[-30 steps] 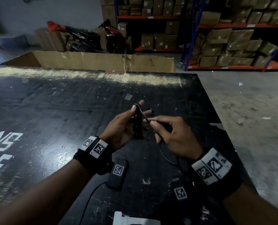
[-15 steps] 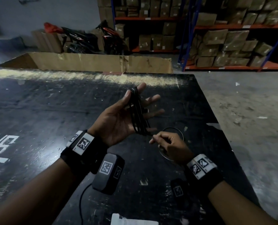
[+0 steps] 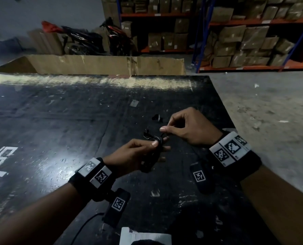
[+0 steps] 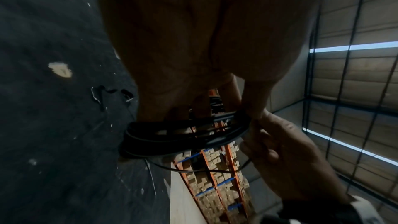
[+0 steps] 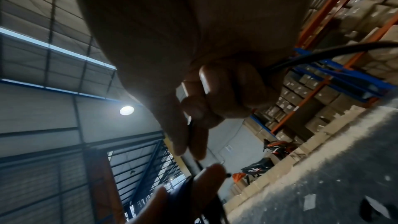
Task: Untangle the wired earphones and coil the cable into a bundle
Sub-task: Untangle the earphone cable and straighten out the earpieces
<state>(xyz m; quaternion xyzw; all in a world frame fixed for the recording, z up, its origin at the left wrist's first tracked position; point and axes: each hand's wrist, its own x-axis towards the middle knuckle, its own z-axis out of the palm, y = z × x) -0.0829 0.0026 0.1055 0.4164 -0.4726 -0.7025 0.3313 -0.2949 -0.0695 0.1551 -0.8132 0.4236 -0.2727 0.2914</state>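
Currently, in the head view, my left hand [image 3: 133, 152] holds the coiled earphone cable [image 3: 153, 156] above the black table [image 3: 58, 129], nearer its right edge than its left. The thumb presses the coil against the curled fingers. My right hand [image 3: 188, 128] sits just beside it, toward the table's far edge, with thumb and forefinger pinched on a loose strand of the same cable at the top of the coil. Two small black scraps [image 3: 157, 118] lie on the table just beyond both hands. A cardboard sheet [image 3: 103, 64] stands along the far edge of the table.

From the left wrist view, the cable [image 4: 183, 134] forms several stacked loops around my left fingers [image 4: 254, 101]. One slack strand hangs below the loops and runs to my right hand [image 4: 290, 159], whose fingertips touch the right end of the coil.

From the right wrist view, my right thumb and forefinger [image 5: 193, 139] pinch the strand; the other fingers are curled into the palm. The strand [image 5: 194, 164] continues to the fingertips of my left hand [image 5: 206, 176]. Another black cable length [image 5: 333, 52] crosses the upper right. Shelving racks [image 5: 344, 74] loaded with cartons stand behind.
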